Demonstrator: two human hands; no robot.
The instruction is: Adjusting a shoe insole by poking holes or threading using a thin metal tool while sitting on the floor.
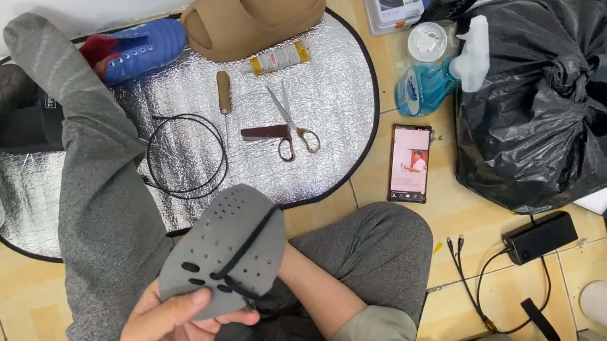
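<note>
1. Seated on tiled floor, legs in grey trousers, with a grey perforated shoe upper (227,251) held up over the lap, just in front of the silver foil mat (330,102).
2. Left hand (172,327) under the piece's lower edge, thumb clamped across its face, fingers closed around it from beneath.
3. Right hand hidden behind the upper, only the forearm (318,289) showing; grip cannot be told.
4. Black cord (248,246) already laid across the face of the upper and apparently passed through one of the lower slots; other slots and the small holes near the toe bare, so threading judged barely begun.
5. Spare loop of black cord (185,154) lying coiled on the mat, unused.
6. Scissors (290,124), a small wooden-handled tool (224,92) and a glue tube (278,58) resting on the mat, well apart from both hands.
7. Tan foam slide (254,15) and blue shoe (137,49) at the mat's far edge, untouched; smartphone (409,163) lit beside the mat.
</note>
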